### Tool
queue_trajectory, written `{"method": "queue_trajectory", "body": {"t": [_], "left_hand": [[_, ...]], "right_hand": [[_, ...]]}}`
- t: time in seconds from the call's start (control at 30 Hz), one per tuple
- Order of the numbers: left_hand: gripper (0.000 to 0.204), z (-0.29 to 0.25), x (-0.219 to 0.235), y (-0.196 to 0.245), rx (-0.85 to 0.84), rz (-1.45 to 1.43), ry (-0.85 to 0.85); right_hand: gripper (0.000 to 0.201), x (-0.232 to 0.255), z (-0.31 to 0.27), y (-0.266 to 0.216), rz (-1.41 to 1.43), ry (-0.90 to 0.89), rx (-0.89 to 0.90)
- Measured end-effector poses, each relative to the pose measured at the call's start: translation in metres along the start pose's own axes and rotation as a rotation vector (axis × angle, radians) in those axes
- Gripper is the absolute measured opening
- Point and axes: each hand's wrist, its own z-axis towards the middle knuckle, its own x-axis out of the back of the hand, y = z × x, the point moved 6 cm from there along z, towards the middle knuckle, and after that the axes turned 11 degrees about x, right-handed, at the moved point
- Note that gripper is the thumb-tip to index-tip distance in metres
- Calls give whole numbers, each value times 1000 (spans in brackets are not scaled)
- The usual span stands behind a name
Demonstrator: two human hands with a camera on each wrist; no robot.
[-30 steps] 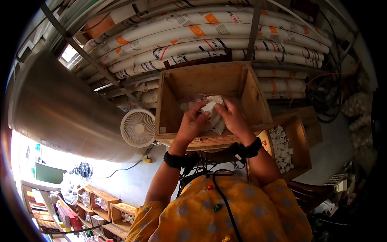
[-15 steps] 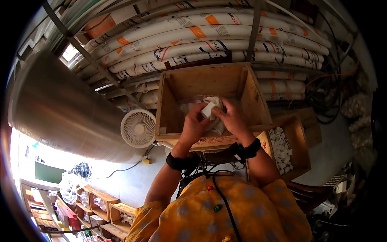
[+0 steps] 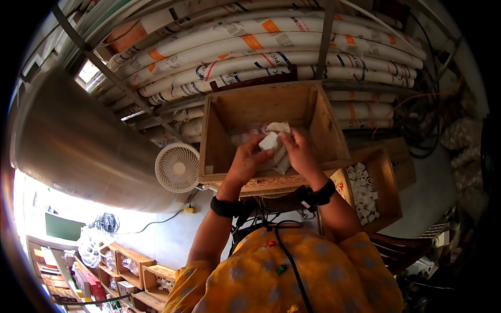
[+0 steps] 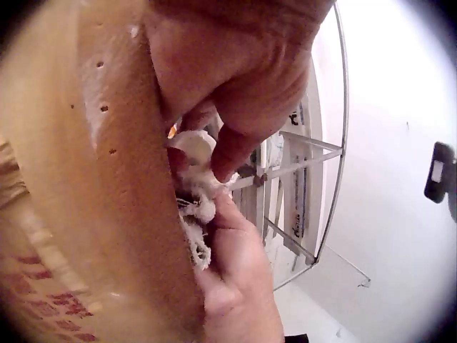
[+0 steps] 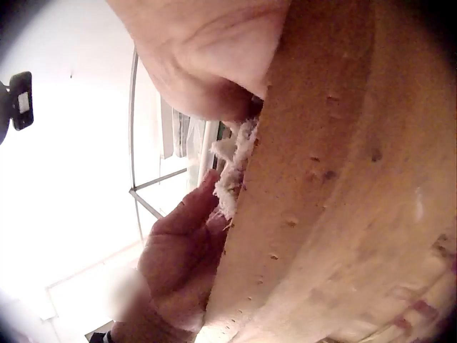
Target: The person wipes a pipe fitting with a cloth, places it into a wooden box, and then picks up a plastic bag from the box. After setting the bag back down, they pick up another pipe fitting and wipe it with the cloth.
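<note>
Right here over the wooden box (image 3: 261, 101), the left hand (image 3: 244, 161) pinches a white fitting (image 3: 269, 141), while the right hand (image 3: 303, 156) grips the ragged pale cloth (image 3: 281, 156) touching it.

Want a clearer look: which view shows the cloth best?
The head view shows most of the cloth from above. The left wrist view gives frayed bits; the right wrist view, only a frayed strip behind the wooden box.

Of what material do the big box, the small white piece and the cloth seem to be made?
The box looks like worn wood, with small holes. The white piece, pinched by the left hand, is probably plastic: smooth, evenly white. The cloth seems a soft, matte fabric, perhaps cotton, with frayed edges.
</note>
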Motion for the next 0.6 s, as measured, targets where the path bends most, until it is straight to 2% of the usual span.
{"method": "queue_trajectory", "body": {"t": [0.07, 0.1, 0.17, 0.27, 0.3, 0.37, 0.4, 0.5, 0.6], "left_hand": [[43, 1, -1, -3, -68, -73, 52], [43, 2, 1, -5, -106, -110, 81], [44, 4, 5, -11, -134, 46, 161], [47, -2, 2, -4, -155, 251, 241], [48, -4, 1, -1, -157, 314, 265], [50, -5, 1, 1, -147, 305, 233], [49, -4, 1, 0, -157, 271, 208], [49, 0, -1, -3, -138, 153, 112], [49, -3, -6, 3, -107, -36, 8]], "right_hand": [[29, 2, 0, 3, 85, 75, -55], [30, 1, 0, 3, 19, 32, -89], [31, 4, -1, -2, -116, -51, -156], [34, -5, 3, -26, -60, -52, 3], [35, -5, 4, -29, -79, -92, -20], [35, -5, 5, -31, -117, -175, -64], [34, -7, 7, -29, -109, -160, -3], [35, -2, 5, -32, -168, -145, -46], [36, -3, 3, -18, -126, -97, -2]]}}
